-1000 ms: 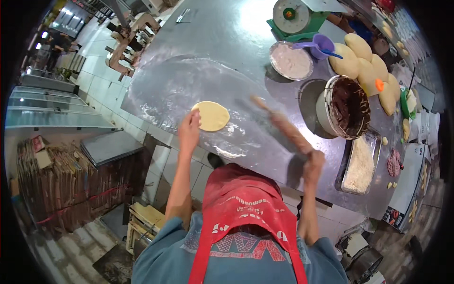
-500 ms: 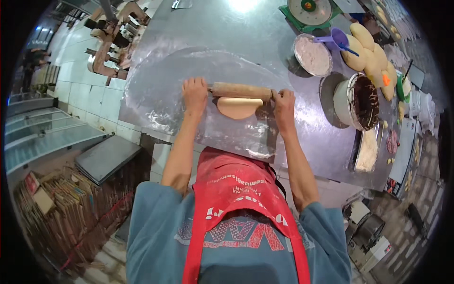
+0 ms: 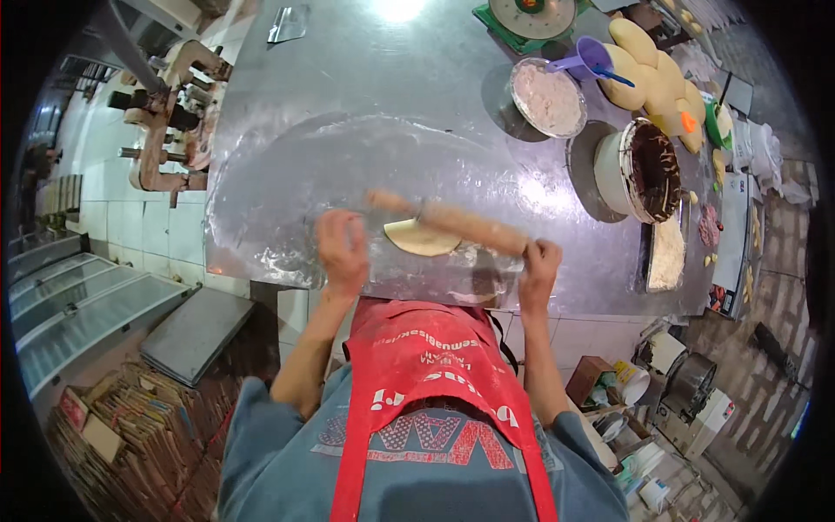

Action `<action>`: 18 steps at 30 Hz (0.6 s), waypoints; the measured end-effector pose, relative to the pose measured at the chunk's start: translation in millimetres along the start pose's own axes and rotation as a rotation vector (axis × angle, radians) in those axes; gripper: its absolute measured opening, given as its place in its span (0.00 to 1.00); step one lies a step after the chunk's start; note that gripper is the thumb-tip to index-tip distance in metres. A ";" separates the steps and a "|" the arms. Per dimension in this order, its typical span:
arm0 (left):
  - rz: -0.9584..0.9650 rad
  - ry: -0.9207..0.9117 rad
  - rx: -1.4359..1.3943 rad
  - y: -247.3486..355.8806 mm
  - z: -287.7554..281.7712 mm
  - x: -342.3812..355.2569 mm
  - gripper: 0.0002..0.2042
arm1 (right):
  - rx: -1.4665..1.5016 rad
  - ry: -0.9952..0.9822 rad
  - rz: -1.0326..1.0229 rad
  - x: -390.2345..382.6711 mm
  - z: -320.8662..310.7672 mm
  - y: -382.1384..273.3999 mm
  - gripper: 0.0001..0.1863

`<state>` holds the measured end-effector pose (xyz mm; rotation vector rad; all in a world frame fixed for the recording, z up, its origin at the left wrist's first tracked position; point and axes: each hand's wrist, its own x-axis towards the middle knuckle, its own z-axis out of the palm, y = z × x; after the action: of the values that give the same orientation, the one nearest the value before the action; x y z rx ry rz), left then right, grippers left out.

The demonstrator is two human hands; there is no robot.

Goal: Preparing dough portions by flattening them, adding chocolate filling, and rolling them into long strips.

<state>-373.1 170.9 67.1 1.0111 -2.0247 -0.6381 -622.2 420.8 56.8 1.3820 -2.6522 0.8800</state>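
Rolling pin (image 3: 477, 228) in right hand (image 3: 541, 264), left hand (image 3: 342, 246) near dough (image 3: 422, 241)

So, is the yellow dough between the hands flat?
Flat where visible: the dough lies thin; the brown wooden rolling pin hides some.

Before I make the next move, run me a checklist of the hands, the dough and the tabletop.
1. Right hand on the rolling pin: ok, gripping its right end.
2. Left hand on the pin's other end: not ok, off it and blurred.
3. Pin raised off the dough disc: cannot tell; it slants across the disc's far right edge in this view.
4. Flour on the steel tabletop: ok, white streaks show.
5. Bucket of dark brown spread away from the pin: ok, standing apart on the right.
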 end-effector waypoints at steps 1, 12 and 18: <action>0.009 -0.001 -0.004 -2.4 8.2 -6.3 0.03 | -0.043 0.033 0.012 11.3 3.8 16.0 0.14; 0.595 -0.340 0.114 -17.7 55.3 -20.3 0.07 | 0.118 -0.077 -0.364 15.3 81.5 -73.4 0.09; -0.243 -0.519 -0.300 -29.0 66.0 31.9 0.06 | 0.639 -0.217 0.270 66.6 80.8 -78.4 0.07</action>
<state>-426.4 134.5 21.7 0.9850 -2.1554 -1.4102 -584.4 296.2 43.7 1.2700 -2.8993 1.8304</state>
